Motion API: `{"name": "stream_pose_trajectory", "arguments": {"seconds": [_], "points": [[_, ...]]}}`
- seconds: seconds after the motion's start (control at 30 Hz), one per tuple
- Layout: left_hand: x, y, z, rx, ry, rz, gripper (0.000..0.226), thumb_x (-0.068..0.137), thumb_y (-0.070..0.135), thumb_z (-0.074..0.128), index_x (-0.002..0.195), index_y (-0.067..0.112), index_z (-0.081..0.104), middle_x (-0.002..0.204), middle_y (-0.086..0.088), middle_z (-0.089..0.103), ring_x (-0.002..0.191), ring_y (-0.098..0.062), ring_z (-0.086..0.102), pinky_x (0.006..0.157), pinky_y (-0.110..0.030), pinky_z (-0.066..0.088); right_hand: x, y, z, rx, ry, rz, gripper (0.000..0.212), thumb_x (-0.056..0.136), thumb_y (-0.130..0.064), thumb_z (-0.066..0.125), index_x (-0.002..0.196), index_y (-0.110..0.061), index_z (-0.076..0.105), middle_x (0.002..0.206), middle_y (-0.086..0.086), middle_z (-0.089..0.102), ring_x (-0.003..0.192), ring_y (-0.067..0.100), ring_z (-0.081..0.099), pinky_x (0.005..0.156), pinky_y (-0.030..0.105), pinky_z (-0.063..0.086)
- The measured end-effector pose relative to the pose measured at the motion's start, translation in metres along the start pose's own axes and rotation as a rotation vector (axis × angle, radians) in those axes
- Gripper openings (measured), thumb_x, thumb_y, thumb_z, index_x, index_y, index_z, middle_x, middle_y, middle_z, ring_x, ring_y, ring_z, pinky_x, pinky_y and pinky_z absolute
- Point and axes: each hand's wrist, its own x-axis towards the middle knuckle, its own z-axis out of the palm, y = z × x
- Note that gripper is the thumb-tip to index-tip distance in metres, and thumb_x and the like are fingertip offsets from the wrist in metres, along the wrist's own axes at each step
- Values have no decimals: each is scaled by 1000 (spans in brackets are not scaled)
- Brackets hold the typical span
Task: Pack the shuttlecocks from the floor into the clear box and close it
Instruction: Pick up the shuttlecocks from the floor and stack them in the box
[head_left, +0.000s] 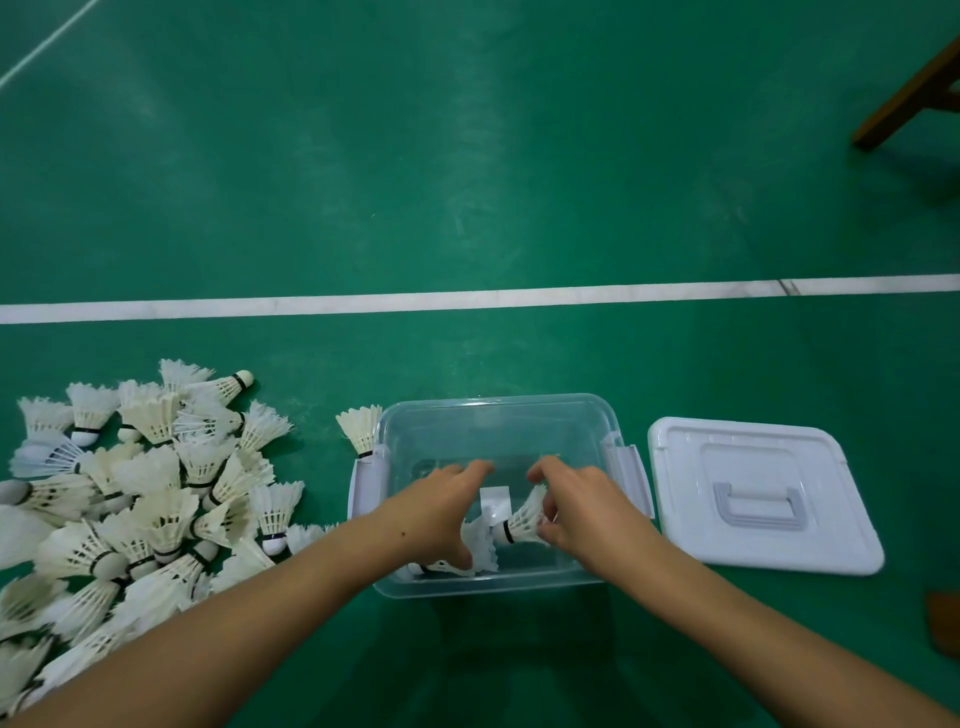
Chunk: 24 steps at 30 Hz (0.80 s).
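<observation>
Head view, looking down at a green court floor (467, 182) crossed by a white line (467, 300).

A clear box (498, 421) sits open on the floor near the lower edge of the view, with a white latch flap on each short side. Its white lid (763, 493), with a recessed handle, lies flat on the floor just beside the box's right side, apart from it.

Both bare arms reach into the box. The left hand (441, 506) is spread over the box's near left part, fingers fairly straight and thumb stretched down onto white feathers lying on the bottom; whether it grips them cannot be told. The right hand (576, 506) has its fingers curled round a shuttlecock (522, 522), feathers toward the palm, cork base pointing left.

Only a few shuttlecocks appear to be inside so far, all at the near side; the far part of the box shows bare bottom.

A large pile of shuttlecocks (140, 499) covers the floor toward the lower left corner, well outside the box. One lone shuttlecock (361, 431) stands just beside the box's left latch.

The packing looks barely begun: most of the pile is left, then the lid must go on.

The shuttlecocks are white feathered cones with a dark band above a rounded cork; some look frayed.
</observation>
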Motion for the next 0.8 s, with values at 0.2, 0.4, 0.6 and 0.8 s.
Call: {"name": "stream_pose_trajectory", "arguments": {"seconds": [0.2,0.4,0.6,0.8], "points": [[13,-3,7,35,-40,-65,98,69,30,96,146,25,35,127,-3,66,113,-29,62,92,-48,57,11,-4,12,204,-168,96,65,84,-12,83,139,-24,52,92,-6,71,83,8,68,74,26,57],[17,-1,12,-13,-43,-76,94,74,27,93,150,24,38,124,5,69,111,-22,64,86,-40,57,26,-5,23,279,-297,137,70,77,-13,90,137,-22,54,90,-7,69,80,9,66,71,22,54],[19,3,20,-36,-32,-112,86,70,25,92,141,20,43,117,-1,66,103,-26,66,87,-47,60,33,-8,31,247,-356,119,76,75,-16,92,140,-20,52,87,-9,66,82,12,64,74,26,53],[2,12,6,-99,85,-76,107,74,25,93,158,17,27,148,-9,51,129,-28,55,105,-43,51,23,-11,12,270,-377,110,92,76,-28,93,151,-23,41,96,-10,66,92,11,67,83,26,54]]}}
